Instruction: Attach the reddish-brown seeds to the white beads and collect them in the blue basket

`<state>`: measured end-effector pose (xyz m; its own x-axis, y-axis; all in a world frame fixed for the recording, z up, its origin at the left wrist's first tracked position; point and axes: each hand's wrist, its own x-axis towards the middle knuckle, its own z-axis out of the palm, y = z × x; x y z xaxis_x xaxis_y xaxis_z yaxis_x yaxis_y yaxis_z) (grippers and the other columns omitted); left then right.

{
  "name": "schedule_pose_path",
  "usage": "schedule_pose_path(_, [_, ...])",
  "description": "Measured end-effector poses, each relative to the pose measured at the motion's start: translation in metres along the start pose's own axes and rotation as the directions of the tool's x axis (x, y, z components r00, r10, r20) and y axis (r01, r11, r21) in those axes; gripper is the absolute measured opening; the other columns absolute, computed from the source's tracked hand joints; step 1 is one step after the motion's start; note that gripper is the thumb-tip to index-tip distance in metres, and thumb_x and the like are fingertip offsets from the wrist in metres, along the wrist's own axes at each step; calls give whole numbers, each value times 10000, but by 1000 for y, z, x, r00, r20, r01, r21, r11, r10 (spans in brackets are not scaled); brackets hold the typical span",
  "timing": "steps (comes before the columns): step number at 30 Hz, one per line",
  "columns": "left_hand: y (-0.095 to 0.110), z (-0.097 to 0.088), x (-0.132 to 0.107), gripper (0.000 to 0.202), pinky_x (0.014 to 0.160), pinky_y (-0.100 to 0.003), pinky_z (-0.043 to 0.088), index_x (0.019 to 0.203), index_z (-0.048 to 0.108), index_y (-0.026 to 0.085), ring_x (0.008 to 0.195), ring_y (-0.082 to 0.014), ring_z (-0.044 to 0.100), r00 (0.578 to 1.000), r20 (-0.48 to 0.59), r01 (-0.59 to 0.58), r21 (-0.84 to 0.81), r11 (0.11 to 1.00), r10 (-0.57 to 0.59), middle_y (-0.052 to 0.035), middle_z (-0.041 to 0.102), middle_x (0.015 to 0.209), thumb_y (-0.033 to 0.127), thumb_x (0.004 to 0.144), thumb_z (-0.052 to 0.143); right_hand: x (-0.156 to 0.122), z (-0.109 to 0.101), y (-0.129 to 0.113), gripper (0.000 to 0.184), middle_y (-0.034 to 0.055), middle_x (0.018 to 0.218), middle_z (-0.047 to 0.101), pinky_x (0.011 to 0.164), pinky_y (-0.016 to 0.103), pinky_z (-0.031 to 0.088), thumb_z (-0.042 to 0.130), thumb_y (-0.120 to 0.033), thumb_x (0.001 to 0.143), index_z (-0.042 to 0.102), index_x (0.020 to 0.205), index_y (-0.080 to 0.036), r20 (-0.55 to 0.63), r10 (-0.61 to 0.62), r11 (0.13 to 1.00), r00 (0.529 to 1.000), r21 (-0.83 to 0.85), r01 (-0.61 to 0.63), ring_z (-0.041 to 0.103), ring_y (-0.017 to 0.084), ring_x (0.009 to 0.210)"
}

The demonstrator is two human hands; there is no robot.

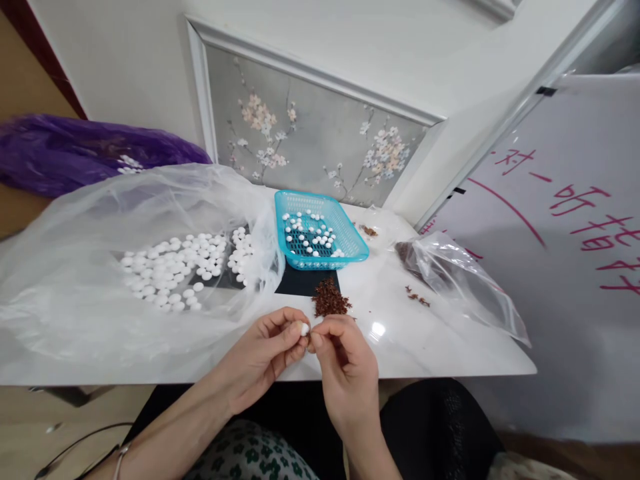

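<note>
Over the front of the table, my left hand [270, 350] pinches a small white ball [305, 329] between thumb and fingers. My right hand [350, 367] meets it there, thumb and forefinger pressed together beside the ball; whatever is in that pinch is too small to make out. Just beyond my fingertips lies a heap of small reddish-brown pieces [331, 299]. Behind the heap stands a blue plastic basket [356, 248] with several white balls in it. To the left, a large clear plastic bag [75, 313] lies with many more white balls [160, 273] in it.
A black sheet [297, 283] lies partly under the basket. On the right rests a clear bag [465, 273] containing brown material, with loose brown bits [417, 297] nearby. A purple bag [65, 150] is at the back left. A whiteboard [565, 320] stands beyond the table's right end.
</note>
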<state>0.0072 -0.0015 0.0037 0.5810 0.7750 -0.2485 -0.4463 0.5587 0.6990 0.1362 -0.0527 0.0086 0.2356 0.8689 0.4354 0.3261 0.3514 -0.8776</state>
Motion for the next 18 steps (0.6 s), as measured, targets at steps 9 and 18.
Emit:
schedule_pose_path(9, [-1, -1, -2, 86, 695, -125, 478, 799, 665, 145, 669, -37, 562, 1000, -14, -8, 10, 1000, 8, 18, 598, 743, 200, 750, 710, -4, 1, 1, 135, 11, 823, 557, 720, 275, 448, 508, -117, 881, 575, 808, -209, -22, -15, 999, 1000, -39, 14, 552, 149, 803])
schedule_pose_path(18, [-2, -1, -1, 91, 689, -141, 466, 770, 662, 153, 669, -49, 544, 999, -18, -46, 72, 996, 47, 26, 595, 712, 216, 739, 720, -2, 4, 1, 146, 8, 782, 543, 665, 265, 444, 505, -106, 873, 563, 774, -196, -38, -48, 996, 998, -81, 45, 540, 142, 749])
